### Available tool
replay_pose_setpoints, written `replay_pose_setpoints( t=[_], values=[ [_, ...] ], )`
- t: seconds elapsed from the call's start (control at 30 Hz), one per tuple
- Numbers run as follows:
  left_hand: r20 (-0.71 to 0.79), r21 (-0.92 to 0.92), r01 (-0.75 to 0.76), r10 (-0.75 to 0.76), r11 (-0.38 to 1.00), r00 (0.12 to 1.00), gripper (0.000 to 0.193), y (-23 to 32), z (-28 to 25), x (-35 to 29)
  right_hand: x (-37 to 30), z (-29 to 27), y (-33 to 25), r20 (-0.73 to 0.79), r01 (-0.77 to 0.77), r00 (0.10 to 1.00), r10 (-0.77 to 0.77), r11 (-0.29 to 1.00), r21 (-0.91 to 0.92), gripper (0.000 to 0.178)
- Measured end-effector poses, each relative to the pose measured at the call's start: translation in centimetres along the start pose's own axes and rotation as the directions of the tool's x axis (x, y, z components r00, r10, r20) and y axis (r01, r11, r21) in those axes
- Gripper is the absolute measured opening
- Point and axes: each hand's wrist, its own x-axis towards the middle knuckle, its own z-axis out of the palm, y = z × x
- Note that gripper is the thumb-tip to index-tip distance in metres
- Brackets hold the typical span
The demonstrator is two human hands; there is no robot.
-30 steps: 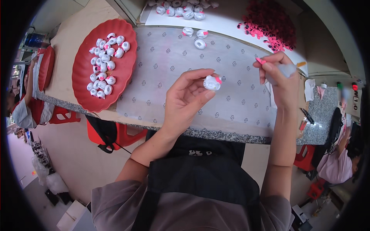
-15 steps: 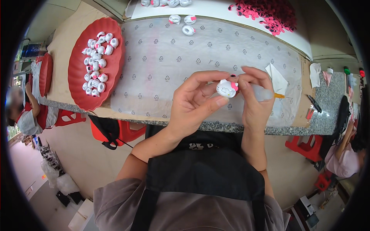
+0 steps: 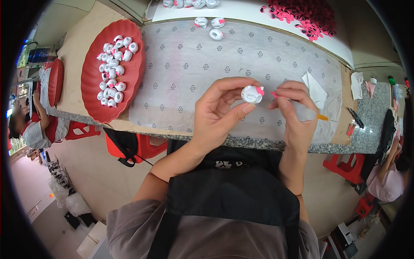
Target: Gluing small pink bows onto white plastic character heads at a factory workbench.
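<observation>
My left hand (image 3: 215, 108) pinches a small white cat-head figure (image 3: 251, 95) with a pink bow between thumb and fingers, above the paper-covered table. My right hand (image 3: 297, 110) is just to its right, apart from the figure. A tiny pink piece (image 3: 274, 93) sits at its thumb and fingertips. Tucked in the same hand is a translucent bottle (image 3: 304, 112) with an amber pointed tip (image 3: 322, 117), which points right. At the far side of the table rest several similar white heads (image 3: 217, 34).
A red scalloped tray (image 3: 89, 64) with many white heads stands at left. Pink pieces (image 3: 312, 19) lie heaped on a white shelf at the back right. A folded white paper (image 3: 316, 91) and a black pen-like tool (image 3: 356, 118) lie right. Other people sit on both sides.
My right hand has drawn away to the right from the cat head, with the pink piece and the bottle still in it. My left hand keeps holding the head.
</observation>
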Motion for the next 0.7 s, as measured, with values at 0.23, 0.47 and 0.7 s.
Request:
replay_pose_setpoints(
  t=[0.23, 0.47, 0.7],
  values=[
    [0.050, 0.335, -0.138, 0.129, 0.932, 0.990, 0.032, 0.2, -0.5, 0.3, -1.0, 0.3, -1.3, 0.038, -0.078, 0.997, 0.071, 0.966, 0.246, 0.013],
    [0.161, 0.496, -0.267, 0.215, 0.826, 0.963, 0.029, 0.2, -0.7, 0.4, -0.9, 1.9, -0.7, 0.090, -0.160, 0.987, 0.134, 0.888, 0.430, 0.011],
    [0.044, 0.429, -0.272, 0.281, 0.861, 0.959, 0.025, 0.2, 0.2, 0.4, -1.1, 2.6, -0.4, 0.026, -0.164, 0.985, 0.171, 0.880, 0.445, 0.011]
  ],
)
